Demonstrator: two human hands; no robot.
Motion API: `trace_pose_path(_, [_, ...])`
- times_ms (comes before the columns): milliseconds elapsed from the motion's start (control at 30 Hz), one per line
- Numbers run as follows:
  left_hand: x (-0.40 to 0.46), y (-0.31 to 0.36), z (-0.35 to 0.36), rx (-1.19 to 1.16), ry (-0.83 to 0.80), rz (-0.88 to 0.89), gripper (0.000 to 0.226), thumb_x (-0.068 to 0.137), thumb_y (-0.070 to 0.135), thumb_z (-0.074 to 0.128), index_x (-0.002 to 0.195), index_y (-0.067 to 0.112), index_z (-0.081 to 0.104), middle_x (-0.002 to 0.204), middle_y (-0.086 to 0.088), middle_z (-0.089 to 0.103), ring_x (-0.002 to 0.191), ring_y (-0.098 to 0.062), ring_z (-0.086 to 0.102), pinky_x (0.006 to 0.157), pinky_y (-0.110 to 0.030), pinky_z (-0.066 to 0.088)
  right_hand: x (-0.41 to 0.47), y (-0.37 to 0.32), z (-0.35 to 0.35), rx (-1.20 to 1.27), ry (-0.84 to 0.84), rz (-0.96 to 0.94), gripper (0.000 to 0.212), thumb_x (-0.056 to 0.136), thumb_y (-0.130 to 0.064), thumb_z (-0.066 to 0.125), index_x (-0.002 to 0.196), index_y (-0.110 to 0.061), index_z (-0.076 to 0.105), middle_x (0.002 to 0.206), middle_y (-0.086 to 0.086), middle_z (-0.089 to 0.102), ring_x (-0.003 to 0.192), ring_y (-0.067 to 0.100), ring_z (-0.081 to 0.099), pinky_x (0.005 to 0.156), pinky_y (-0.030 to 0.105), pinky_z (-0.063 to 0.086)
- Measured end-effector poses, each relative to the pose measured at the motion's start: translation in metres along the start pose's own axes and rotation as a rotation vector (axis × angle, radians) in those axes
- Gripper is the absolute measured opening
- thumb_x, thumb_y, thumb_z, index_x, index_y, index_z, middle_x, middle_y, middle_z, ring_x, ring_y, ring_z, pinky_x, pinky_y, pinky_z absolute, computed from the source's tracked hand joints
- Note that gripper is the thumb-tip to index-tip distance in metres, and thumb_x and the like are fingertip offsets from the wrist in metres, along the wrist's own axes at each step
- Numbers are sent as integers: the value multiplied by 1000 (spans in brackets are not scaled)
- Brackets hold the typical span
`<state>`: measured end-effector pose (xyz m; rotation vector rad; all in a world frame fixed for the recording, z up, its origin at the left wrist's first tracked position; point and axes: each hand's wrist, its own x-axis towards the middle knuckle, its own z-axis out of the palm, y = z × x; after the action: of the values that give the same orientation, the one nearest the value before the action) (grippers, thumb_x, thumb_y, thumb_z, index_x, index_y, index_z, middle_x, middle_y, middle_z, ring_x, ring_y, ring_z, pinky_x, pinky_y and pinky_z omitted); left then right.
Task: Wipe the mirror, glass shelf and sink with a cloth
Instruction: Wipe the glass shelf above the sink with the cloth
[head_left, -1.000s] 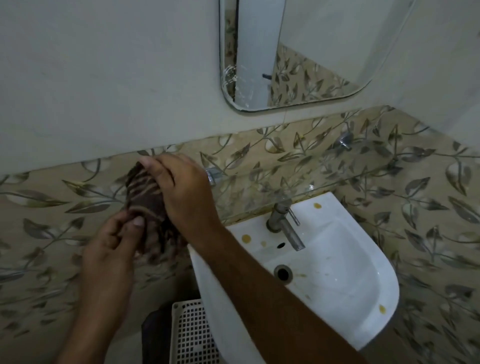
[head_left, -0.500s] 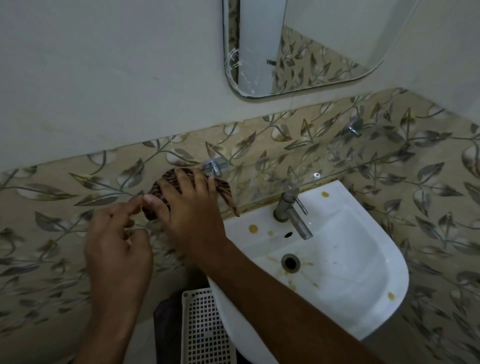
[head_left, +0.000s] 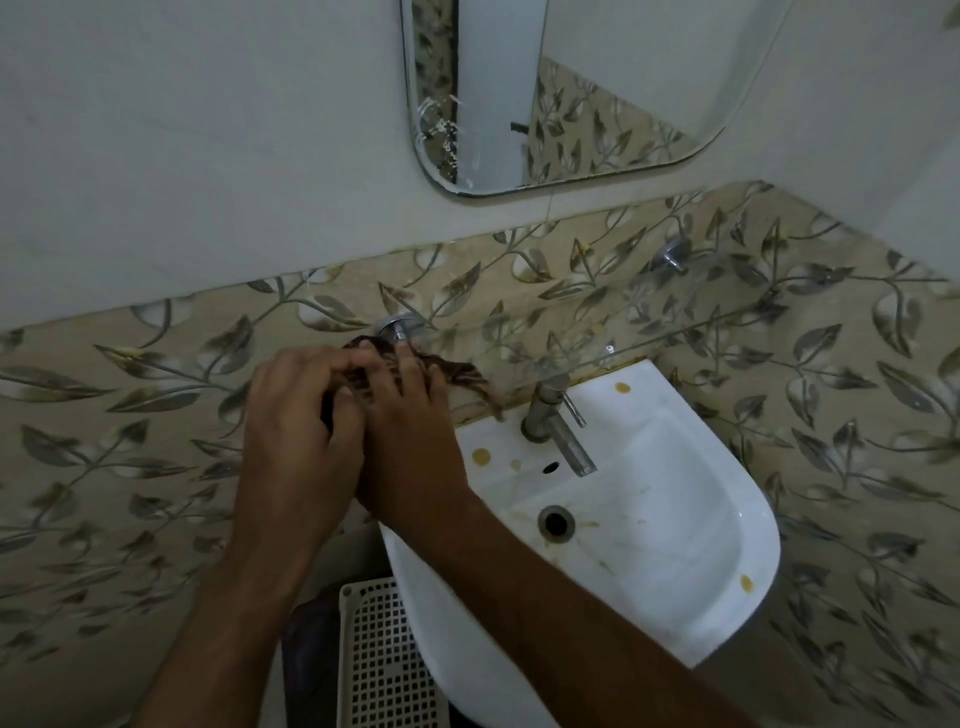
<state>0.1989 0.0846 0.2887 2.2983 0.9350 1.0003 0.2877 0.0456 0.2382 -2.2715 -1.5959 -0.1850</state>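
At the left end of the glass shelf (head_left: 649, 338), just under its chrome bracket (head_left: 396, 328), sits the brown patterned cloth (head_left: 452, 375), bunched up and lying on the glass with one corner trailing toward the sink (head_left: 649, 525). Both hands are on it. The right hand (head_left: 415, 431) lies over the middle of the cloth with its fingers (head_left: 404, 364) stretched forward and pressing down, fingertips close to the bracket. The left hand (head_left: 296, 431) comes in from the side, its fingers curled and pinching the cloth's left edge against the right hand.

Judging by that, the step in hand is gathering the cloth into a pad before wiping the shelf. To do it well, the loose corner should be folded under so a flat face meets the glass, then drawn along the shelf in one steady stroke toward the far bracket (head_left: 671, 255), with even, light pressure, since the glass rests only on two small supports. Working around the near bracket's stem needs a fingertip tucked into the cloth.

Below, the white sink carries yellowish spots on its rim and streaks around the drain (head_left: 555, 522), so it looks unwiped; the tap (head_left: 556, 428) stands at its back edge. The mirror (head_left: 561, 93) above shows speckling at its lower left corner. A white perforated basket (head_left: 384, 654) stands on the floor beside the sink.
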Motion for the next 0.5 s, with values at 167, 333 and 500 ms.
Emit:
trace_pose_path(167, [13,0,18,52,-116,109,30,92,14,49,116,17,66,116,-2,61,113,-23,51,96,-20,29,11,55,-7,-23,69,73,51,97,-53,35,142,-34,48,154,5,42,142,34,35,114,57,28])
trace_pose_path(333, [9,3,29,42,-191,159,39,84,9,48,118,13,67,116,-5,61,114,-26,53,98,-24,33,24,154,-31,-102,98,408,60,99,-63,32,149,-31,43,157,12,37,145,37,30,116,57,24])
trace_pose_path(500, [13,13,49,34,-214,174,39,83,11,47,117,15,67,116,-7,63,111,-28,55,100,-34,38,8,95,-19,-120,94,271,60,100,-54,24,153,-27,35,160,10,32,146,41,28,117,56,25])
